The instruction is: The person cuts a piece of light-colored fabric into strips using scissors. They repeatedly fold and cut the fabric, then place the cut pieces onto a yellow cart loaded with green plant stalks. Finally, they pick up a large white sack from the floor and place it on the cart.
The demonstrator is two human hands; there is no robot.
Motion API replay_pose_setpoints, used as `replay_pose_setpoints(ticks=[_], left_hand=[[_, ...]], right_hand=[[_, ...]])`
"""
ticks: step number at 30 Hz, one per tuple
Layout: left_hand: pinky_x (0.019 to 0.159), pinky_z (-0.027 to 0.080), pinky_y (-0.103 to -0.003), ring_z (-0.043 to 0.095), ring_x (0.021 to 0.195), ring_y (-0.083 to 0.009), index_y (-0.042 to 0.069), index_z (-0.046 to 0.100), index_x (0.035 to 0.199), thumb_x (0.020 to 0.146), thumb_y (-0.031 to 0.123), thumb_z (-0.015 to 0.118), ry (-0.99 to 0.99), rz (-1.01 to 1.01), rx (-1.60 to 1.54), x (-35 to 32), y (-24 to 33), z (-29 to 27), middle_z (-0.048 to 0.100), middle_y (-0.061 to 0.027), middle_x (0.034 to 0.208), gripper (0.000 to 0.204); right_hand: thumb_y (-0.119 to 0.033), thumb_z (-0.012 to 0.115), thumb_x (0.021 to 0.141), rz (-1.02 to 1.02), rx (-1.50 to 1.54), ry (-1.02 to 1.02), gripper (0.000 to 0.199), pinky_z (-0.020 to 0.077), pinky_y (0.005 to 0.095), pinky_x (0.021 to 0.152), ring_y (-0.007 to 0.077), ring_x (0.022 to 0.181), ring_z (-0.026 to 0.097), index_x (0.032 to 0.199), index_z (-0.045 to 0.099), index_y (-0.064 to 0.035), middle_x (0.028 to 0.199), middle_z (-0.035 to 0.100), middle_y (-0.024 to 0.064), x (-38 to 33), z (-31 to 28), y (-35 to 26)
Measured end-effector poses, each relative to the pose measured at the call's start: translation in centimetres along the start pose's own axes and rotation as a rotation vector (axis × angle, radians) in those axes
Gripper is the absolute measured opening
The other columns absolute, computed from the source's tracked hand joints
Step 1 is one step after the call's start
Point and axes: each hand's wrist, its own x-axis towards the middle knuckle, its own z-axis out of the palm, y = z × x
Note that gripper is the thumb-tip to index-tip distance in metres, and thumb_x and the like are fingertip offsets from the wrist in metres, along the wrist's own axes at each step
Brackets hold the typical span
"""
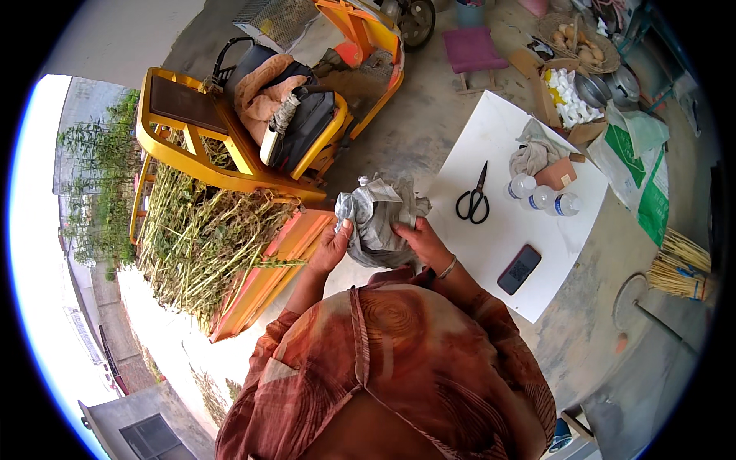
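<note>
In front of my body, a crumpled grey bundle [376,218] that looks like cloth hangs between both hands; a paler flap lies across its top. My left hand [331,247] grips its left side with the thumb on top. On the opposite side my right hand [424,244], with a bracelet at the wrist, pinches the bundle's edge. Nearest to the right hand, black-handled scissors [473,205] lie on a white tabletop [464,153], blades pointing away. The fingers beneath the bundle are mostly hidden.
Clear plastic bottles [540,198], a brown box [556,175], a wadded grey cloth [533,156] and a phone [519,270] rest on the tabletop. At left stands a yellow-orange cart [203,172] loaded with dry stalks [207,238]. A purple stool [474,50] stands beyond.
</note>
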Motion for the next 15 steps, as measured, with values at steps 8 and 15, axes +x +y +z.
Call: replay_pose_setpoints(ticks=[8,15], left_hand=[[0.057,0.038,-0.023,0.048,0.066,-0.0058,0.013,0.057,0.084,0.090,0.039,0.049,0.246,-0.352,-0.579,1.9,-3.5,-3.4,0.054,0.0071,0.075,0.028],[0.054,0.042,-0.029,0.054,0.065,-0.0115,0.016,0.052,0.085,0.089,0.038,0.050,0.340,-0.392,-0.910,1.8,-8.8,-9.5,0.056,0.0048,0.072,0.022]], right_hand=[[-0.018,0.055,0.088,-0.323,0.097,0.037,0.012,0.0521,0.0295,0.058,0.0116,0.076,0.060,0.091,0.062,-0.0084,0.087,0.063,0.0001,3.4,1.6,-6.8],[-0.026,0.053,0.088,-0.407,0.190,0.198,0.022,0.0500,0.0313,0.059,0.0190,0.083,0.060,0.103,0.055,-0.0092,0.099,0.061,0.0056,4.0,3.5,-12.6]])
